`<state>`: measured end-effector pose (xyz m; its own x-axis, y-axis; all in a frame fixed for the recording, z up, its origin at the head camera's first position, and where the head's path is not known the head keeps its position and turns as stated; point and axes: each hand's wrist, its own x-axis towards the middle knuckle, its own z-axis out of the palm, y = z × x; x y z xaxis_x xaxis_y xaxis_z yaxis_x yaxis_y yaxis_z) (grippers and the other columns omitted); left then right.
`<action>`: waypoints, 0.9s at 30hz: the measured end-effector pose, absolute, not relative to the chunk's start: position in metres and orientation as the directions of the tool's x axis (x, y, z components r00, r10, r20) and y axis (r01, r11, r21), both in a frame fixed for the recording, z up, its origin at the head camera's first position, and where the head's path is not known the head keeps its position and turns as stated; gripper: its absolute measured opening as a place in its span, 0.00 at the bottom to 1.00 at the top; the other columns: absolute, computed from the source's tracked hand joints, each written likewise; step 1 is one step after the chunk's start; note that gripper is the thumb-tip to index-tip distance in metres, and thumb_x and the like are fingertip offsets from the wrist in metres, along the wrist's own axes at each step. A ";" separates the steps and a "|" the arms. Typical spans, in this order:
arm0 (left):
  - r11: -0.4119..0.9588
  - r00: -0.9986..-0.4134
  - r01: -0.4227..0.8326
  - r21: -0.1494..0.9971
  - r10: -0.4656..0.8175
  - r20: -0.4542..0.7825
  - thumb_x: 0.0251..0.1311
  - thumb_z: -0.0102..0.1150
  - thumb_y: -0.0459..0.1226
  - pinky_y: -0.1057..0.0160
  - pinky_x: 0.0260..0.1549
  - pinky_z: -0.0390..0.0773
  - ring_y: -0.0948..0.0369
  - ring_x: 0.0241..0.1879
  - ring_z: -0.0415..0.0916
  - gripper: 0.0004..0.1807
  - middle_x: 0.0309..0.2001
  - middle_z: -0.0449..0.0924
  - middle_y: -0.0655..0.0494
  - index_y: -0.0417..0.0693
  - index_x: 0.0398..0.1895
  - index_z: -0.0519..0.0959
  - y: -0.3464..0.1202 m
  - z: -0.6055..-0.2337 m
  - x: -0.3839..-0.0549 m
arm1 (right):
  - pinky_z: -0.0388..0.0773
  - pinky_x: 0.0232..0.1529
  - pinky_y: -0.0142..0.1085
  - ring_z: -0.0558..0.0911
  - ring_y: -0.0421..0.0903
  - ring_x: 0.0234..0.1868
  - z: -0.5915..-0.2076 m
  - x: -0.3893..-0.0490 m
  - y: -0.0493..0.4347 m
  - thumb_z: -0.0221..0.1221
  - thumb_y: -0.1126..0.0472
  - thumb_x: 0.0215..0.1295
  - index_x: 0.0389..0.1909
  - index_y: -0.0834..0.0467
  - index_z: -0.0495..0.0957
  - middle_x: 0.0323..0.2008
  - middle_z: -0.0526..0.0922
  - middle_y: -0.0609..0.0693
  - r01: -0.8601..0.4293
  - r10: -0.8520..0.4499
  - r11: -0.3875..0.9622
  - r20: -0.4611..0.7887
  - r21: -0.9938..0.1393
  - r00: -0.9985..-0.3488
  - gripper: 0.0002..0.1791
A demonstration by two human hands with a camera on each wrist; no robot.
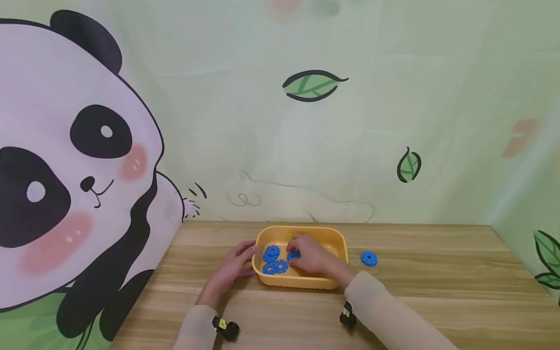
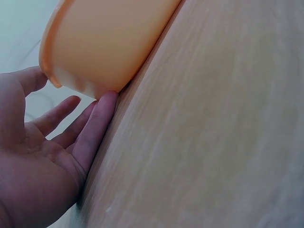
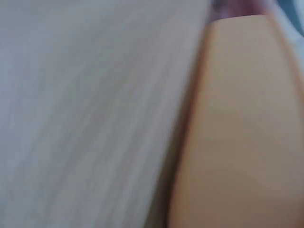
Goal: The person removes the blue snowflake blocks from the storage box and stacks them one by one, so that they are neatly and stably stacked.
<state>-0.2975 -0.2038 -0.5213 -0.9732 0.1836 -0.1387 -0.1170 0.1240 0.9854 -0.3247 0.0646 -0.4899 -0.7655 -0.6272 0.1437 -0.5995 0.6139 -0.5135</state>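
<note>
A yellow-orange plastic basin (image 1: 302, 281) stands on the table, with several blue notched plastic discs (image 1: 269, 268) lying in its left part. My left hand (image 1: 236, 265) touches the basin's left end. In the left wrist view, its thumb meets the rim and its fairly straight fingers (image 2: 97, 126) reach the lower wall near the tabletop. Inside the basin, my right hand (image 1: 311, 255) pinches a blue notched disc (image 1: 292, 254), partly hidden by the fingers. The right wrist view is blurred and shows mostly the basin's outer wall (image 3: 242, 123); no hand can be made out there.
Another blue notched disc (image 1: 369, 258) lies on the wooden table (image 1: 437, 291), to the right of the basin. Behind the table hangs a green backdrop (image 1: 245, 121) printed with a panda and leaves. Small black cameras (image 1: 226, 328) are worn on both wrists.
</note>
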 end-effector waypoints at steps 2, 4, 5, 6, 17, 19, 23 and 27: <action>0.121 -0.974 -0.118 0.986 0.180 -0.139 0.80 0.54 0.51 0.51 0.51 0.88 0.41 0.69 0.72 0.33 0.73 0.69 0.36 0.41 0.77 0.68 -0.205 -0.522 -0.298 | 0.81 0.57 0.50 0.81 0.53 0.48 -0.483 -0.321 0.069 0.68 0.66 0.68 0.53 0.67 0.84 0.45 0.84 0.56 -0.560 -0.620 0.600 0.112 -0.571 -0.777 0.15; 0.116 -0.975 -0.119 0.986 0.172 -0.138 0.80 0.55 0.51 0.50 0.51 0.88 0.41 0.69 0.72 0.33 0.73 0.70 0.36 0.41 0.77 0.68 -0.205 -0.522 -0.298 | 0.81 0.58 0.50 0.81 0.53 0.49 -0.472 -0.317 0.074 0.66 0.66 0.70 0.55 0.68 0.82 0.47 0.84 0.56 -0.520 -0.605 0.594 0.084 -0.614 -0.791 0.16; 0.113 -0.976 -0.120 0.986 0.167 -0.138 0.80 0.55 0.51 0.51 0.51 0.88 0.41 0.69 0.73 0.33 0.73 0.70 0.36 0.41 0.77 0.68 -0.205 -0.522 -0.298 | 0.81 0.59 0.50 0.81 0.53 0.51 -0.466 -0.315 0.078 0.66 0.66 0.71 0.57 0.68 0.82 0.49 0.84 0.56 -0.499 -0.596 0.598 0.069 -0.627 -0.800 0.16; 0.110 -0.977 -0.116 0.987 0.165 -0.134 0.80 0.55 0.51 0.50 0.51 0.88 0.41 0.69 0.72 0.33 0.73 0.70 0.36 0.40 0.77 0.68 -0.205 -0.521 -0.298 | 0.82 0.59 0.51 0.81 0.53 0.51 -0.460 -0.314 0.082 0.65 0.66 0.72 0.57 0.68 0.81 0.49 0.84 0.56 -0.497 -0.594 0.601 0.067 -0.626 -0.802 0.16; 0.103 -0.976 -0.118 0.988 0.173 -0.135 0.80 0.55 0.50 0.50 0.51 0.88 0.41 0.68 0.73 0.31 0.72 0.71 0.37 0.41 0.76 0.69 -0.202 -0.516 -0.296 | 0.83 0.53 0.49 0.82 0.53 0.48 -0.423 -0.316 0.151 0.67 0.67 0.67 0.52 0.68 0.82 0.45 0.83 0.55 -0.639 -0.626 0.612 0.210 -0.466 -0.751 0.14; 0.105 -0.976 -0.115 0.988 0.171 -0.132 0.80 0.55 0.50 0.50 0.51 0.88 0.41 0.69 0.73 0.31 0.72 0.71 0.37 0.41 0.76 0.69 -0.202 -0.516 -0.296 | 0.84 0.52 0.50 0.83 0.53 0.47 -0.421 -0.319 0.165 0.68 0.67 0.66 0.51 0.68 0.82 0.45 0.83 0.55 -0.634 -0.618 0.614 0.214 -0.470 -0.757 0.15; 0.107 -0.976 -0.112 0.988 0.177 -0.130 0.80 0.55 0.50 0.50 0.51 0.88 0.42 0.69 0.73 0.31 0.72 0.71 0.37 0.41 0.76 0.69 -0.201 -0.517 -0.295 | 0.87 0.49 0.49 0.83 0.52 0.45 -0.423 -0.325 0.193 0.70 0.67 0.66 0.50 0.68 0.82 0.42 0.84 0.54 -0.591 -0.583 0.635 0.193 -0.498 -0.789 0.15; 0.101 -0.974 -0.112 0.989 0.185 -0.129 0.80 0.55 0.50 0.50 0.52 0.88 0.42 0.68 0.73 0.31 0.72 0.71 0.37 0.41 0.76 0.69 -0.201 -0.519 -0.296 | 0.86 0.49 0.50 0.83 0.53 0.45 -0.428 -0.327 0.218 0.70 0.65 0.68 0.50 0.67 0.82 0.43 0.85 0.55 -0.540 -0.542 0.673 0.161 -0.506 -0.825 0.14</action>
<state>-0.2961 -0.2013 -0.5185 -0.9742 0.1848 -0.1293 -0.1120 0.1014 0.9885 -0.3267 0.2176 -0.4280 -0.8248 -0.5420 0.1608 -0.5405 0.6725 -0.5056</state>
